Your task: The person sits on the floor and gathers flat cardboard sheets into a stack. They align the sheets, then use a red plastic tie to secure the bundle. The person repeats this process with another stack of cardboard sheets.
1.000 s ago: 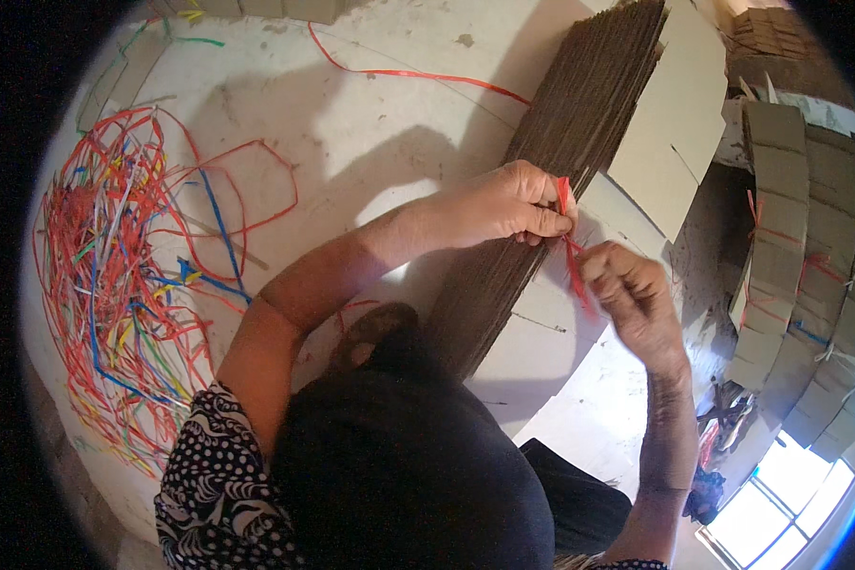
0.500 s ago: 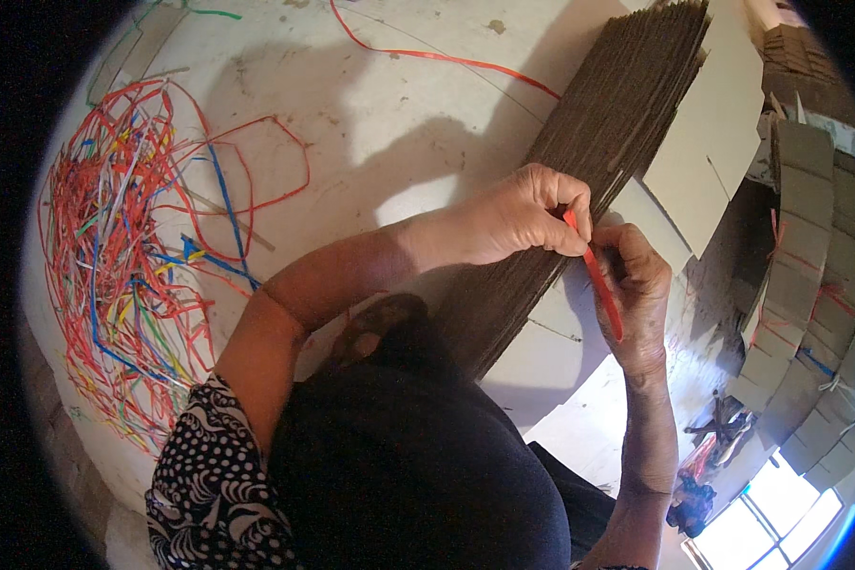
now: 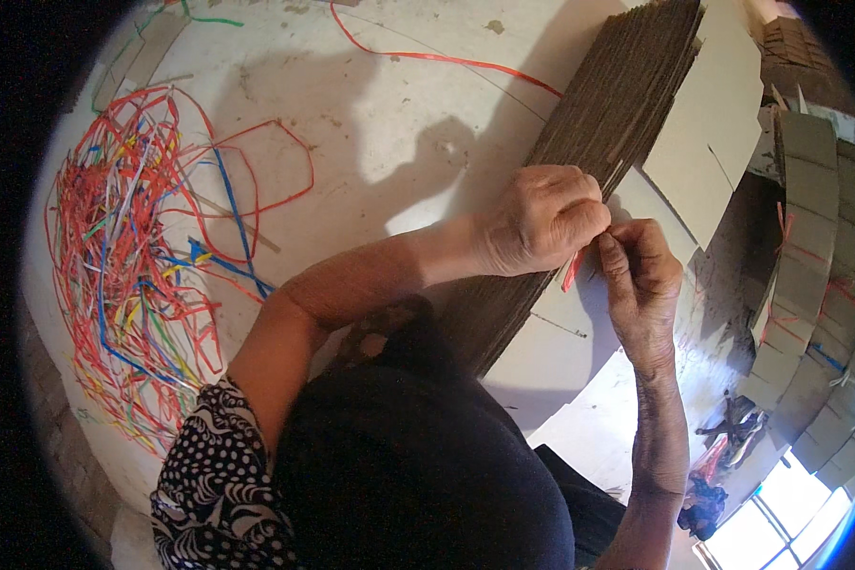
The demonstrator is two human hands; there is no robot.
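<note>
My left hand (image 3: 541, 220) and my right hand (image 3: 641, 275) meet over a thick stack of flat cardboard sheets (image 3: 603, 142) standing on edge on the floor. Both pinch a red plastic string (image 3: 572, 269) between fingers and thumbs; a short end hangs down between them. The string's far part (image 3: 427, 57) trails across the pale floor beyond the stack. My knuckles hide the spot where the string is gripped.
A loose heap of coloured plastic strings (image 3: 142, 256), mostly red with blue, yellow and green, lies on the floor at my left. Tied bundles of cardboard (image 3: 812, 285) are piled at the right. My dark lap (image 3: 418, 475) fills the lower middle.
My hands have come together on the stack's edge. The long red end seen earlier between them is now drawn short, and my right hand has risen up to the left one.
</note>
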